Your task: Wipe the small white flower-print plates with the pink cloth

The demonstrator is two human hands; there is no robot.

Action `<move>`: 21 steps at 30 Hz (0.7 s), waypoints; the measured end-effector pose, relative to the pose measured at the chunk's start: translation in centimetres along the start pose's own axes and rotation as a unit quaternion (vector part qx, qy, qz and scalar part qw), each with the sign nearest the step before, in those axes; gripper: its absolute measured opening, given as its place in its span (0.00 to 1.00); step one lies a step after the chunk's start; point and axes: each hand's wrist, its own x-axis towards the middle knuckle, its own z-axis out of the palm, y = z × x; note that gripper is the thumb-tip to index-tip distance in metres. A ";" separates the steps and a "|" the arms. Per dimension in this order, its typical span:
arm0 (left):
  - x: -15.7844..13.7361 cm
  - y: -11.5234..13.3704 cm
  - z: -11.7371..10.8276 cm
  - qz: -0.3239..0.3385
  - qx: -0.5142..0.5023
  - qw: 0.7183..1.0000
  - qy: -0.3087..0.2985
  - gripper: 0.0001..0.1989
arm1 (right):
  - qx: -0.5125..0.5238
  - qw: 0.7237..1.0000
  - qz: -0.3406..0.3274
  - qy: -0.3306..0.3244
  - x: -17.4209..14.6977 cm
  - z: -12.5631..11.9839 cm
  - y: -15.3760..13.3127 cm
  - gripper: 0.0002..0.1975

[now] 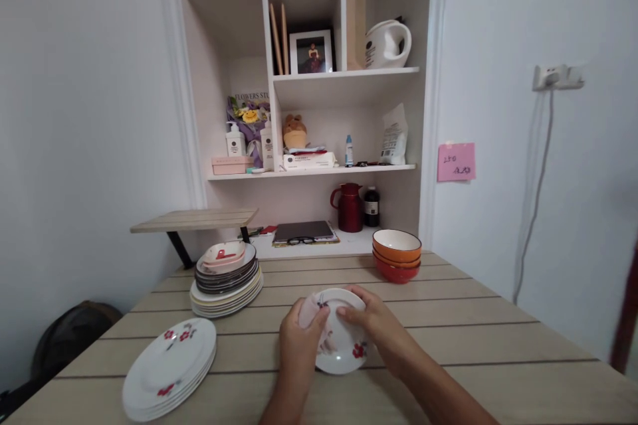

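Observation:
A small white plate [345, 335] with red flowers is held above the table, tilted so its face shows. My right hand [381, 322] grips its right rim, thumb on the face and fingers behind. My left hand [299, 332] is closed on a thin pale pink cloth [309, 311], pressing it against the plate's left side. Part of the cloth hangs over the plate's face. To the left lies a stack of larger white flowered plates [159, 365].
Behind that stack stands a mixed pile of plates [226, 299] topped by small dishes [224, 255]. Orange and red bowls [397, 255] are nested at the back right. A small raised shelf [194, 219], a laptop [305, 231] and a red jug [349, 209] are at the back.

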 end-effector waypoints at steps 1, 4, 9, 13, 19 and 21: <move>0.0 -0.1 0.0 -0.009 -0.005 1.000 -0.003 0.14 | 0.009 1.000 0.001 0.007 0.1 0.2 0.2 0.15; -0.1 -0.2 -0.1 -0.056 -0.055 0.996 -0.040 0.20 | 0.042 0.999 0.015 0.030 0.5 0.4 1.1 0.18; -0.4 -0.2 -0.2 -0.114 -0.157 0.975 -0.104 0.23 | 0.065 0.993 0.058 0.074 1.4 -0.6 2.6 0.20; -0.8 0.3 -0.3 -0.149 -0.243 0.947 -0.146 0.26 | 0.085 0.992 0.056 0.077 1.7 -1.5 2.9 0.22; -0.5 0.0 -0.3 -0.136 -0.238 0.953 -0.129 0.35 | 0.101 0.991 0.043 0.083 1.7 -1.1 2.8 0.22; -0.3 -0.5 -0.2 -0.133 -0.208 0.962 -0.117 0.34 | 0.091 0.991 0.032 0.091 1.7 -0.9 3.0 0.20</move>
